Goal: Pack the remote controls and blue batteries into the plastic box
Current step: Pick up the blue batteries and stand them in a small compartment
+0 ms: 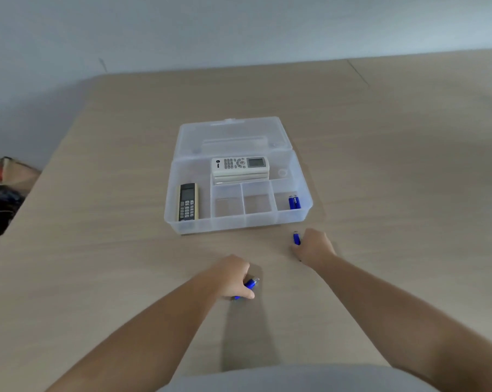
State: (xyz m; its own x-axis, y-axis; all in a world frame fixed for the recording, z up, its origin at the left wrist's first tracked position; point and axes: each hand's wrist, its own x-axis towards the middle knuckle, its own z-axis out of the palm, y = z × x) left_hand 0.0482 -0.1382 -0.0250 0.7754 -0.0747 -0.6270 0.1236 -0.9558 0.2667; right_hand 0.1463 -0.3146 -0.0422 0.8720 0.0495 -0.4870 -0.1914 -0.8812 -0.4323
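Note:
The clear plastic box (182, 226) stands open in the middle of the table, its lid tipped back. White remotes (239, 165) lie stacked in its rear section. A black-faced remote (187, 202) lies in the left compartment. Two blue batteries (293, 202) rest in the front right compartment. My left hand (232, 275) is closed around blue batteries (250, 283) on the table, in front of the box. My right hand (314, 246) is curled on a blue battery (296, 239) just before the box's right front corner.
The light wooden table (97, 250) stretches far on every side, with a pale wall behind it. Dark bags and clutter (1, 193) sit off the table's left edge. Two small front compartments (242, 203) of the box hold nothing.

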